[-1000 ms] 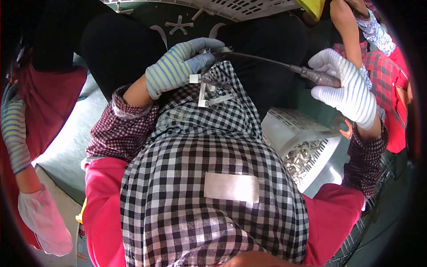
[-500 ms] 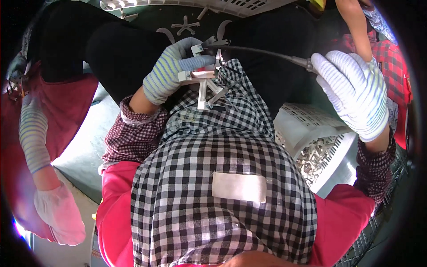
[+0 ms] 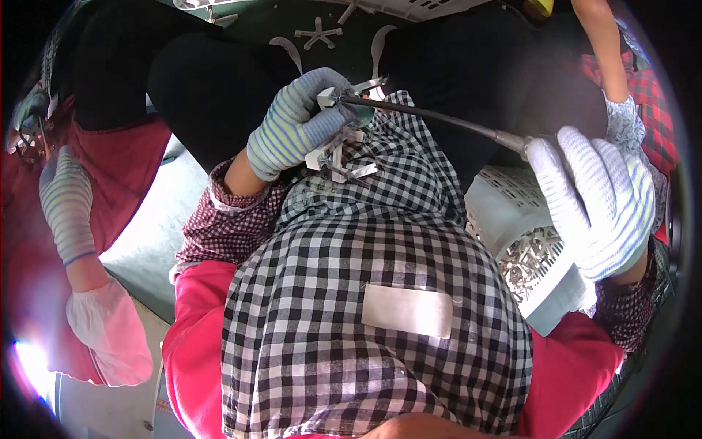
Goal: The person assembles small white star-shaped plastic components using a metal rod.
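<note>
My left hand [image 3: 300,121], in a striped knit glove, is closed around a branched, pale metal part [image 3: 337,162] above my lap. Its arms stick out past the fingers on the right and below; the palm side is hidden. My right hand [image 3: 596,201], gloved alike, grips the handle end of a long, thin dark file [image 3: 439,117]. The handle itself is mostly covered by the fingers. From my right hand the file slopes up to the left, and its far end meets the upper block of the metal part by my left fingertips.
A star-shaped pale piece [image 3: 319,33] lies beyond my lap, with a white basket [image 3: 409,7] behind it. Another white basket [image 3: 504,205], holding many small metal parts, stands at my right. A co-worker's gloved arm [image 3: 66,205] is at the left; another person's arm [image 3: 603,47] is far right.
My right hand has moved down and slightly right, so the file slopes more steeply. The metal part has turned in my left hand, its lower frame now seen more edge-on.
</note>
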`<state>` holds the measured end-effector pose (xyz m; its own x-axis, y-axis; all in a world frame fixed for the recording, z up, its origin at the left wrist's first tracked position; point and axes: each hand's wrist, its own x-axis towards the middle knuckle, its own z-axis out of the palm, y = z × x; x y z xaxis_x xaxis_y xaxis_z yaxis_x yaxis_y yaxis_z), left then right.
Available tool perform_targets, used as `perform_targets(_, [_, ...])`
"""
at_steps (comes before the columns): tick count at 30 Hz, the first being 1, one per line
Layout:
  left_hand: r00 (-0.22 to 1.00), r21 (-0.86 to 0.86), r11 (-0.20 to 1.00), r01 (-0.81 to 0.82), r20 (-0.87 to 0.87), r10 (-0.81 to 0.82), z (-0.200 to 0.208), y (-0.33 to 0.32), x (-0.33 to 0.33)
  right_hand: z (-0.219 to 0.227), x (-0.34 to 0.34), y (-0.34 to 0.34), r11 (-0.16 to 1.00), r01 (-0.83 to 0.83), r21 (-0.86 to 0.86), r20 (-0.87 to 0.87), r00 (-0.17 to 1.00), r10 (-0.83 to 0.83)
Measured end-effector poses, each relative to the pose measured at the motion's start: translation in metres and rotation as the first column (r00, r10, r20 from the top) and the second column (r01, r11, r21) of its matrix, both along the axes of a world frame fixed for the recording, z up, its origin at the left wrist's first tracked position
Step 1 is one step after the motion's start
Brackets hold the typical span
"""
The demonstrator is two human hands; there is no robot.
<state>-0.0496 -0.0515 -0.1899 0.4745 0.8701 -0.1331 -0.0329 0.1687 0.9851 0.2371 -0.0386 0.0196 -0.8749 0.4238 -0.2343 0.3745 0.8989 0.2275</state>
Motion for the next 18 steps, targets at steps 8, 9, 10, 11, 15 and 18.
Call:
perform_targets(8, [0.999,-0.032,0.999,-0.032,0.031,0.033,-0.005,-0.006,-0.005,-0.002,-0.006,-0.003,0.995,0.023,-0.1,-0.047,0.999,-0.027])
perform_targets(9, [1.0,0.022,1.0,-0.016,0.004,0.016,-0.007,-0.005,-0.006,-0.003,-0.007,-0.002,0.995,0.022,-0.102,-0.046,0.999,-0.027])
perform_targets(10, [1.0,0.076,0.997,0.001,-0.023,0.001,-0.009,-0.005,-0.007,-0.004,-0.007,-0.002,0.987,0.053,-0.15,-0.066,0.996,-0.063])
perform_targets(11, [1.0,0.075,0.997,0.0,-0.022,0.002,-0.008,-0.005,-0.006,-0.004,-0.008,-0.001,0.977,0.081,-0.199,-0.085,0.991,-0.1])
perform_targets(15, [0.997,0.126,0.992,-0.021,-0.065,0.03,-0.005,-0.005,-0.002,-0.011,-0.009,-0.003,0.946,0.171,-0.275,-0.152,0.964,-0.218])
perform_targets(18, [0.998,0.119,0.992,-0.036,-0.054,0.043,-0.003,-0.004,-0.001,-0.011,-0.013,-0.002,0.86,0.283,-0.425,-0.194,0.899,-0.392])
